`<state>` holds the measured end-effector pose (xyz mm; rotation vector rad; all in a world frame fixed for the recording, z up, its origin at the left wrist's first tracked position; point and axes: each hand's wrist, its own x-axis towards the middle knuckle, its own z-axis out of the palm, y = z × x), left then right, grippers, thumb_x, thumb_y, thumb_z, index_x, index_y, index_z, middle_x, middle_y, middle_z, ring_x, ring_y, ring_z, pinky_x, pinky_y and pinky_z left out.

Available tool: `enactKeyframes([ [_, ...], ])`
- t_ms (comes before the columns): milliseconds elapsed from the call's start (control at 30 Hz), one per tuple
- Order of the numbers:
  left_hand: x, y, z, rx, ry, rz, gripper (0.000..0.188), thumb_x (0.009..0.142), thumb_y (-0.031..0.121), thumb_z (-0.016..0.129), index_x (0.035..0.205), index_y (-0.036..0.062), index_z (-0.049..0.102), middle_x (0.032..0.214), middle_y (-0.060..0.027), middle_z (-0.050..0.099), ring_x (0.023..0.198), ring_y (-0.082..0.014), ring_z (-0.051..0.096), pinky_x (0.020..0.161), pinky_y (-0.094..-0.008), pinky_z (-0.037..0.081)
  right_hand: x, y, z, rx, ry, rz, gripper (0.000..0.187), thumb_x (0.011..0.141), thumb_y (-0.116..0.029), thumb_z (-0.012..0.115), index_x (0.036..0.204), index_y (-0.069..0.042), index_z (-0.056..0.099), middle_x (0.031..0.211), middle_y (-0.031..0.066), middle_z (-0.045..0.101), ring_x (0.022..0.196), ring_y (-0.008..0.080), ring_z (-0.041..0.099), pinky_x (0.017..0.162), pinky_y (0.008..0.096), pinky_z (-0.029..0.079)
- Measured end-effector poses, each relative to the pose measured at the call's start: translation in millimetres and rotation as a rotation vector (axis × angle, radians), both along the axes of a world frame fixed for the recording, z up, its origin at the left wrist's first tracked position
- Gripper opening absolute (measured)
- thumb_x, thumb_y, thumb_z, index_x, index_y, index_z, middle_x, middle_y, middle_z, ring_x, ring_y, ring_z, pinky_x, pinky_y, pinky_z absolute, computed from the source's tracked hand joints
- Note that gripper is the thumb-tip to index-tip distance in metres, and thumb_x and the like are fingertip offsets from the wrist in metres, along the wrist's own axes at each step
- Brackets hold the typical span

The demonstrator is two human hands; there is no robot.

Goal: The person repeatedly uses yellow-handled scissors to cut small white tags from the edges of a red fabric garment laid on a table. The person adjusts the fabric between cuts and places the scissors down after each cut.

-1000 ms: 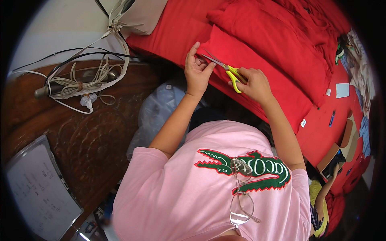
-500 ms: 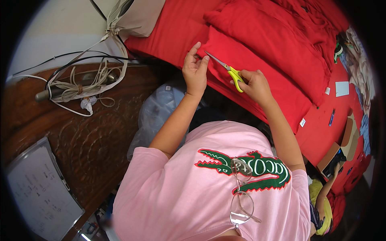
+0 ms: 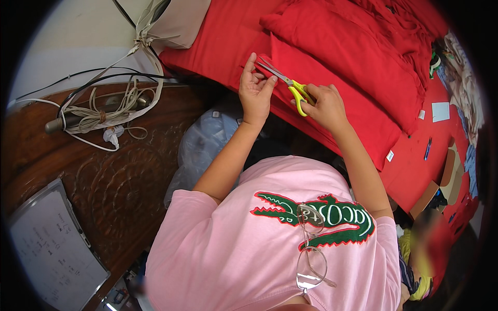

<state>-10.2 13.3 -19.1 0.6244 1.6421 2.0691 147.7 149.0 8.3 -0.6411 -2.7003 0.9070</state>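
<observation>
Head view: the right hand (image 3: 328, 108) grips the scissors (image 3: 293, 84) by the yellow handles (image 3: 297, 97), with the fingers curled about the loops. The blades (image 3: 277, 75) stand slightly parted and point to the upper left, away from the right hand. Their tips lie beside the index finger of the left hand (image 3: 254, 97). Scissors location: at the left end of the folded red cloth (image 3: 332, 96), between the two hands. Left hand: index finger extended, thumb set apart from it. Red fabric shows beside the fingers; whether they pinch it cannot be told.

Surroundings, right side: a white tag (image 3: 389, 155) sits at the cloth's lower corner. A white card (image 3: 441, 112) and a pen (image 3: 428, 149) lie on the red sheet (image 3: 410, 173), near an open box (image 3: 452, 179). A second person (image 3: 415, 280), partly blurred, appears at lower right.

Left side: bundled cables (image 3: 104, 118) rest on carved wood (image 3: 111, 166), with a whiteboard (image 3: 57, 254) below. Glasses (image 3: 312, 267) hang on the pink shirt (image 3: 218, 249).
</observation>
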Motion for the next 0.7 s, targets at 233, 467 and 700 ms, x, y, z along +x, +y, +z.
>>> enactKeyframes([
  [233, 0, -5, 0, -0.035, 0.014, 0.014, 0.081, 0.089, -0.016, 0.07, 0.16, 0.0031, 0.036, 0.104, -0.0033, 0.058, 0.087, -0.0041, 0.055, 0.084, -0.0185, 0.054, 1, -6, -1, -0.045, -0.02, -0.001, 0.037, 0.086, -0.039, 0.079, 0.079, -0.006, 0.065, 0.063, 0.0137, 0.059, 0.06, 0.0354, 0.054, 0.069, 0.0445, 0.042],
  [467, -5, -11, 0, -0.091, 0.017, 0.096, 0.077, 0.088, -0.012, 0.075, 0.157, 0.0014, 0.043, 0.117, -0.0044, 0.054, 0.093, -0.0064, 0.053, 0.089, -0.0205, 0.051, 27, -7, 7, -0.385, -0.061, -0.347, 0.036, 0.092, -0.033, 0.08, 0.08, -0.004, 0.063, 0.059, 0.0128, 0.053, 0.059, 0.0228, 0.053, 0.06, 0.0354, 0.042],
  [700, -52, -55, -60, -0.212, -0.088, 0.154, 0.06, 0.089, -0.004, 0.079, 0.144, -0.0017, 0.058, 0.112, -0.0047, 0.057, 0.096, -0.0114, 0.059, 0.088, -0.0239, 0.052, 220, 49, -23, -0.448, 0.509, -0.99, 0.021, 0.103, -0.021, 0.072, 0.095, -0.003, 0.066, 0.073, 0.0, 0.062, 0.067, 0.0066, 0.056, 0.064, 0.0242, 0.044],
])
